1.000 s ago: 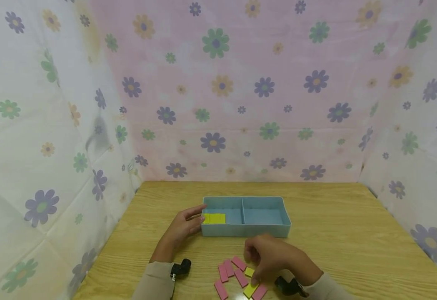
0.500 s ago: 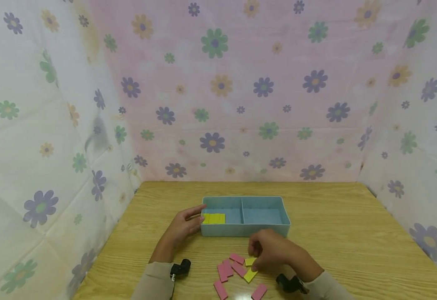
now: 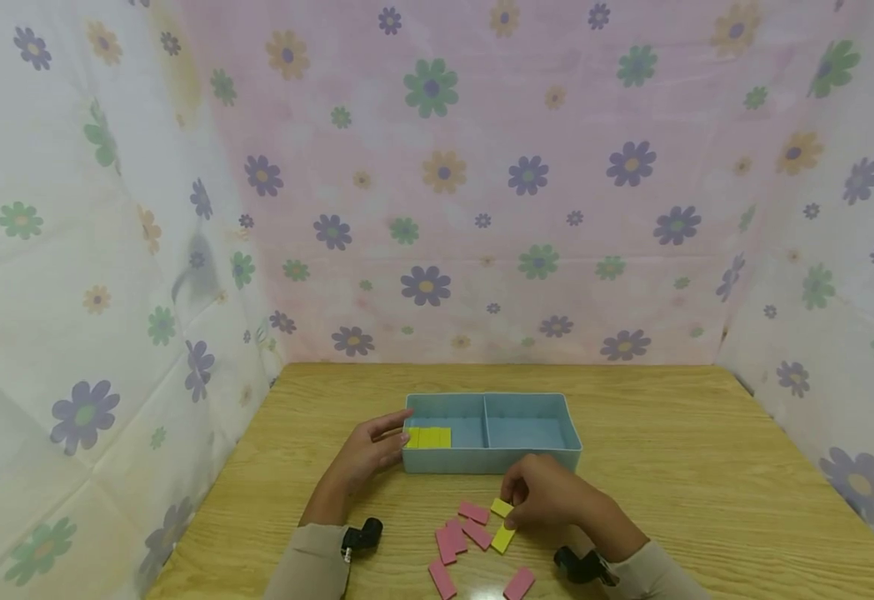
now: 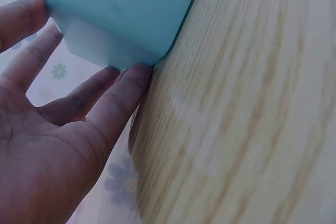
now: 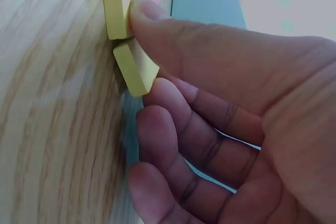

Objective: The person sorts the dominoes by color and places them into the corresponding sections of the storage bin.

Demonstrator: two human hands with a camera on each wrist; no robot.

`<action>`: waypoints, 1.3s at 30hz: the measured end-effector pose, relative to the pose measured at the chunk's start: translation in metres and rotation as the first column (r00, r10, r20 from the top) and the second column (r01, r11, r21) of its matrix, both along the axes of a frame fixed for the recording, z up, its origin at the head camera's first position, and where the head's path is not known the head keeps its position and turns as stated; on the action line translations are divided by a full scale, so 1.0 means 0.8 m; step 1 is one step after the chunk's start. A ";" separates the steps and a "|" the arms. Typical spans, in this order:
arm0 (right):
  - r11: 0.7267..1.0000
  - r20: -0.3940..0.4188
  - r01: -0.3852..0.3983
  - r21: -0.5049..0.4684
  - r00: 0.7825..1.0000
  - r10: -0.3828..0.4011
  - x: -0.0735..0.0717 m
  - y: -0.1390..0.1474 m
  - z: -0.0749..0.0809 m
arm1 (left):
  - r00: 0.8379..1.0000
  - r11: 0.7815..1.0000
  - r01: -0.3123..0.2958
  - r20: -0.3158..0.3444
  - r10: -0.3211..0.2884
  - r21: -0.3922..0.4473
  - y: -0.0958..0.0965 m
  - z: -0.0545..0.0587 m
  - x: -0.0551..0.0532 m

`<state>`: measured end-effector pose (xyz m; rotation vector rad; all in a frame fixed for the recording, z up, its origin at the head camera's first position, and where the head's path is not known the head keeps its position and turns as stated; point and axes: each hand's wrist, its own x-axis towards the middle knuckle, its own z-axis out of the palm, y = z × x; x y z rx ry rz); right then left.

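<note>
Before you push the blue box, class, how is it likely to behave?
The blue box probably won't tip easily: it stands low and wide on the table. It may be light, looking thin-walled. The yellow tiles inside could slide, filling only part of their compartment.

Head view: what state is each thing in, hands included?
Blue box: upright, uncovered, divided in two.
Boxed yellow tiles: side by side, left compartment.
Two loose yellow tiles: outside the box, close together.
Six pink tiles: scattered on the table.
Left hand: fingertips against the box's left end.
Right hand: fingers curled, thumb touching a loose yellow tile; grip unclear.
</note>
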<state>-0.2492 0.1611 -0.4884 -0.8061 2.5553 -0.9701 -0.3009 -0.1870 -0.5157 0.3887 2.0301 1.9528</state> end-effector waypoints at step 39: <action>0.991 -0.094 0.116 0.066 0.990 -0.109 0.012 -0.018 0.008 | 1.000 1.000 -0.004 -0.001 0.004 0.015 0.003 -0.001 0.001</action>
